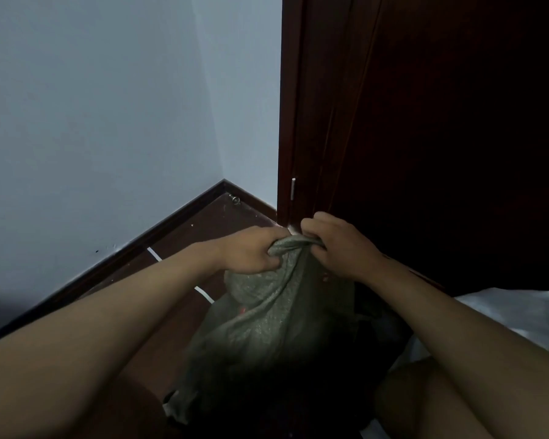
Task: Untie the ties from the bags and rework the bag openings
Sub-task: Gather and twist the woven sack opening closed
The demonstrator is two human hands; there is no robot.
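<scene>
Grey-green bag [267,315] stood on the dark floor [184,236] in a corner, its bunched top gripped by left hand [251,251] and right hand [336,245], dark wooden door [425,137] close behind, white plastic bag [520,315] at right, pale wall [92,122] at left.

The grey-green woven bag [267,312] stood upright on the floor, its gathered mouth bunched between the left hand [251,251] and right hand [336,248], body sagging below them.
</scene>
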